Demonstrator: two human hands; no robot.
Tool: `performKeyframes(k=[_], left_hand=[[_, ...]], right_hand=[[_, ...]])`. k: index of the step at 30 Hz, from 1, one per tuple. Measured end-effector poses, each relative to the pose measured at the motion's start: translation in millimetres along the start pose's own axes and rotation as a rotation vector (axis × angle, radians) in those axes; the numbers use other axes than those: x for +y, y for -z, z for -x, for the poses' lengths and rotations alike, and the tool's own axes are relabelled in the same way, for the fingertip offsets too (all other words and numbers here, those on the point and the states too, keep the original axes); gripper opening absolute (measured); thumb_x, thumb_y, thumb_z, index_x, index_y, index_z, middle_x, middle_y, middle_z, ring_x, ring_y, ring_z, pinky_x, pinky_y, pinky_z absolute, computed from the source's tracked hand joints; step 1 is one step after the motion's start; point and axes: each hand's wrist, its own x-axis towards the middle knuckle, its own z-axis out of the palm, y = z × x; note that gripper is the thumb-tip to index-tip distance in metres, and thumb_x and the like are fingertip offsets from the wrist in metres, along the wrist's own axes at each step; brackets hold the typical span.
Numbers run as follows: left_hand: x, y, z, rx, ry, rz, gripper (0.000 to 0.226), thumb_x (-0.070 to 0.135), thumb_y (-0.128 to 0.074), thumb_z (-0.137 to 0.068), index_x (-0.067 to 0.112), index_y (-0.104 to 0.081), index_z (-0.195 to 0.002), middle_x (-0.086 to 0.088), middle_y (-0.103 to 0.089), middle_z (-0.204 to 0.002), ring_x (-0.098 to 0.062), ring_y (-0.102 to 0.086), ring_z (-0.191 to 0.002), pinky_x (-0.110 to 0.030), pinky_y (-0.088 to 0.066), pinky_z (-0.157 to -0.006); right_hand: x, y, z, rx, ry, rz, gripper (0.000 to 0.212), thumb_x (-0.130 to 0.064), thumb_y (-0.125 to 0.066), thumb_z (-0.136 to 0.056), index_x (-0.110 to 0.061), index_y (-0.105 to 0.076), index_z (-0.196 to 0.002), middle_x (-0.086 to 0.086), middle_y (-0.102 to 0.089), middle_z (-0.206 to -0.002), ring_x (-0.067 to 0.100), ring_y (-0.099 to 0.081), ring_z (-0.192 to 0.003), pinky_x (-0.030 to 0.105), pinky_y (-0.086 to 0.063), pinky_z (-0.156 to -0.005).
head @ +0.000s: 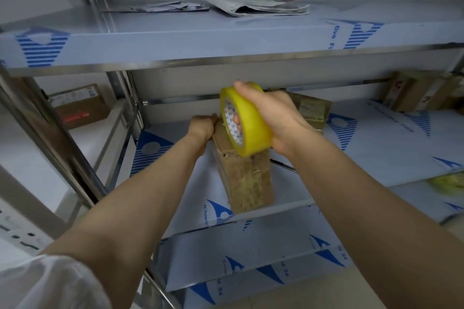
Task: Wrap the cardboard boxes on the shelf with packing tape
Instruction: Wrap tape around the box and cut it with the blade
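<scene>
Beyond a white sleeve [50, 283], the left hand [202, 126] gripped the top left corner of a box [247, 180] standing on end near the front edge of the shelf [364, 170], while the right hand [278, 118], fingers through the core, held a yellow tape roll [247, 118] right over its top

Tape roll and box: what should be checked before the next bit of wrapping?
1. Right hand grips the tape roll: ok.
2. Left hand holds the cardboard box at its top: ok.
3. Box rests on the shelf: ok, though near the front edge.
4. Tape end stuck to the box: cannot tell.
5. Room for the roll to pass behind, toward the second box: cannot tell.
</scene>
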Motion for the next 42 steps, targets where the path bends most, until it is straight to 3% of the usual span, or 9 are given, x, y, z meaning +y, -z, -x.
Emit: performKeyframes(k=[3, 6, 12, 18, 21, 26, 31, 39, 42], left_hand=[[-0.2, -1.5, -2.5, 0.015, -0.029, -0.036, 0.03, 0.012, -0.051, -0.095, 0.009, -0.049, -0.065, -0.011, -0.056, -0.072, -0.018, -0.05, -0.062, -0.019, -0.04, -0.047], [-3.2, -2.6, -5.8, 0.014, -0.048, -0.003, 0.033, 0.02, -0.053, -0.096, 0.012, -0.049, -0.064, -0.004, -0.052, -0.067, -0.016, -0.05, -0.063, -0.028, -0.042, -0.068], [-4.7, -2.7, -0.5, -0.01, -0.065, -0.033, 0.023, 0.025, -0.053, -0.096, 0.01, -0.055, -0.079, -0.011, -0.057, -0.083, -0.021, -0.055, -0.074, -0.028, -0.045, -0.072], [-4.4, 2.1, 0.7, -0.082, -0.068, -0.04, 0.026, 0.027, -0.052, -0.097, 0.004, -0.063, -0.093, -0.015, -0.062, -0.095, -0.026, -0.06, -0.088, -0.037, -0.05, -0.088], [0.4, 5.2, -3.4, -0.031, -0.201, -0.385, 0.029, 0.02, -0.047, -0.098, 0.003, -0.06, -0.078, -0.018, -0.061, -0.086, -0.027, -0.057, -0.079, -0.032, -0.043, -0.074], [25.6, -19.7, 8.4, -0.055, -0.413, -0.983, 0.044, 0.027, -0.037, -0.098, 0.02, -0.037, -0.142, -0.016, -0.048, -0.136, -0.034, -0.05, -0.119, -0.036, -0.04, -0.087], [20.7, -43.1, 4.3, -0.047, -0.417, -1.328, 0.046, 0.046, -0.022, -0.099, 0.014, -0.051, -0.115, -0.015, -0.058, -0.119, -0.031, -0.054, -0.104, -0.04, -0.034, -0.083], [31.2, -36.5, -0.6, -0.123, -0.345, -1.146, 0.04, 0.031, -0.022, -0.103, 0.007, -0.055, -0.11, -0.014, -0.058, -0.103, -0.028, -0.056, -0.094, -0.039, -0.046, -0.086], [32.0, -29.6, -3.0, -0.133, -0.377, -1.138, 0.053, 0.039, -0.018, -0.103, 0.008, -0.057, -0.085, -0.012, -0.058, -0.087, -0.021, -0.054, -0.078, -0.035, -0.042, -0.077]], right_hand=[[1.6, 16.3, 29.8, -0.046, -0.032, 0.059, 0.026, -0.025, -0.066, -0.087, -0.008, -0.063, -0.068, 0.003, -0.064, -0.05, 0.014, -0.06, -0.046, 0.021, -0.051, -0.045], [16.7, 29.5, 58.0, -0.036, -0.041, 0.13, 0.032, -0.031, -0.066, -0.086, -0.013, -0.062, -0.06, -0.003, -0.063, -0.046, 0.005, -0.059, -0.04, 0.014, -0.047, -0.039], [69.0, 40.4, 80.4, 0.028, -0.109, 0.179, 0.04, -0.044, -0.065, -0.083, -0.005, -0.071, -0.08, 0.017, -0.072, -0.081, 0.03, -0.071, -0.077, 0.045, -0.057, -0.079], [118.3, 45.0, 76.3, 0.097, -0.146, 0.124, 0.029, -0.03, -0.064, -0.088, -0.006, -0.066, -0.072, 0.01, -0.067, -0.062, 0.014, -0.063, -0.052, 0.02, -0.051, -0.051], [130.6, 40.4, 62.7, 0.109, -0.157, 0.146, 0.028, -0.031, -0.064, -0.088, -0.009, -0.065, -0.071, 0.012, -0.067, -0.066, 0.018, -0.065, -0.057, 0.028, -0.054, -0.056], [134.1, 34.0, 46.0, 0.122, -0.162, 0.163, 0.033, -0.036, -0.066, -0.086, -0.01, -0.063, -0.065, 0.015, -0.065, -0.066, 0.024, -0.064, -0.061, 0.043, -0.056, -0.067], [136.1, 38.5, 40.1, 0.094, -0.181, 0.135, 0.03, -0.031, -0.064, -0.088, -0.014, -0.062, -0.064, 0.006, -0.064, -0.057, 0.015, -0.062, -0.048, 0.029, -0.05, -0.056], [138.7, 37.9, 44.5, 0.092, -0.228, 0.042, 0.028, -0.027, -0.061, -0.09, -0.009, -0.063, -0.069, 0.006, -0.062, -0.052, 0.014, -0.059, -0.042, 0.023, -0.048, -0.049], [141.2, 25.7, 50.8, 0.038, -0.228, 0.024, 0.025, -0.027, -0.062, -0.09, -0.011, -0.064, -0.071, -0.002, -0.061, -0.047, 0.008, -0.058, -0.04, 0.016, -0.045, -0.043]])
